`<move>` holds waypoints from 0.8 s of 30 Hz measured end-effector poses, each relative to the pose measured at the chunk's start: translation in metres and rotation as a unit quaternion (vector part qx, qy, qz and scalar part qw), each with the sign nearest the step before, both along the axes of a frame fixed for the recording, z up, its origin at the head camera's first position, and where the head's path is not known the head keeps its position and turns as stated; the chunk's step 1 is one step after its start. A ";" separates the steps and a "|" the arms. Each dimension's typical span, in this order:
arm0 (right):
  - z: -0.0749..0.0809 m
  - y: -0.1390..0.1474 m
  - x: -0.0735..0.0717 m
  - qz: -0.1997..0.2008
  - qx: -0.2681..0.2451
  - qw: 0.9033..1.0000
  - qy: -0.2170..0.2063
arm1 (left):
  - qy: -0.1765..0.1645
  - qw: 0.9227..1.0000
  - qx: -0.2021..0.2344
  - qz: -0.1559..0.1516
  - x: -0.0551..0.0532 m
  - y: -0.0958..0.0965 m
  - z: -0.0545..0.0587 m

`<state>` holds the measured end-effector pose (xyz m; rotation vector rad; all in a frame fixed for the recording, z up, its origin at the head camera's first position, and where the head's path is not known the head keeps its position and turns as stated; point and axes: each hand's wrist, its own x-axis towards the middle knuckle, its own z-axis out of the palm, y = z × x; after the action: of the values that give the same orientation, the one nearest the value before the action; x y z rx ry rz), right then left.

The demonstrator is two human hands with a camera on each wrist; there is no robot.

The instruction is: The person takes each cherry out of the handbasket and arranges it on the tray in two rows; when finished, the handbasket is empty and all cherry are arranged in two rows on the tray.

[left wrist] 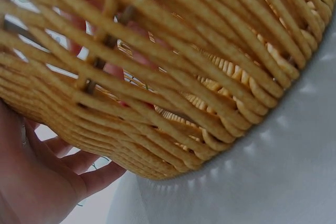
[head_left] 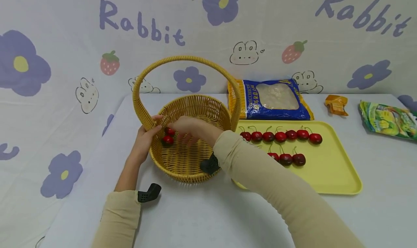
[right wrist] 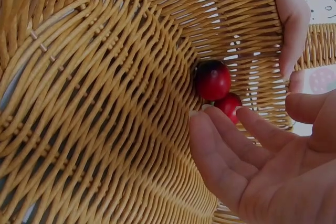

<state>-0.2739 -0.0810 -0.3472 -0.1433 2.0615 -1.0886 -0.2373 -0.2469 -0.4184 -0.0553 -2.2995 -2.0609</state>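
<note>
A yellow wicker basket (head_left: pixel 182 178) with a tall hoop handle stands on the white table. My left hand (head_left: pixel 143 141) grips its left rim beside the handle's foot, thumb over the edge; in the left wrist view the left hand (left wrist: pixel 47 179) lies against the outer weave. Inside the basket reaches my right hand (head_left: pixel 187 128), its fingers loosely spread and holding nothing in the right wrist view. Two red cherries, a nearer cherry (right wrist: pixel 212 80) and a further cherry (right wrist: pixel 229 107), lie against the basket's left inner wall, just beyond the fingertips (right wrist: pixel 202 121).
Right of the basket lies a yellow tray (head_left: pixel 332 172) with two rows of cherries (head_left: pixel 281 137); my right forearm covers part of it. Behind it are a blue pasta bag (head_left: pixel 277 97), an orange packet (head_left: pixel 336 105) and, further right, a green packet (head_left: pixel 389 119).
</note>
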 end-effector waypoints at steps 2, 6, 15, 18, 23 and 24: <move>0.000 -0.003 0.001 0.008 0.004 1.000 -0.003 | 0.000 1.000 -0.002 0.000 0.000 0.000 0.000; -0.002 -0.009 0.002 0.029 0.010 0.999 -0.011 | -0.002 1.000 -0.004 -0.002 0.000 -0.001 0.001; -0.007 -0.017 0.000 0.017 -0.015 0.998 -0.066 | -0.004 1.000 -0.003 0.002 0.000 0.000 0.000; -0.010 -0.018 0.001 0.028 -0.038 0.996 -0.080 | -0.006 1.000 0.000 0.003 0.000 0.001 -0.001; -0.010 -0.022 0.004 0.052 -0.063 0.993 -0.090 | -0.004 1.000 -0.001 0.000 0.001 0.001 0.001; -0.009 -0.023 0.005 0.056 -0.062 0.993 -0.086 | -0.004 1.000 -0.002 0.000 0.001 0.001 0.001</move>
<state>-0.2693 -0.1038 -0.3561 -0.2173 1.8116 -1.1202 -0.2367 -0.2461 -0.4179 -0.0491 -2.3073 -2.0615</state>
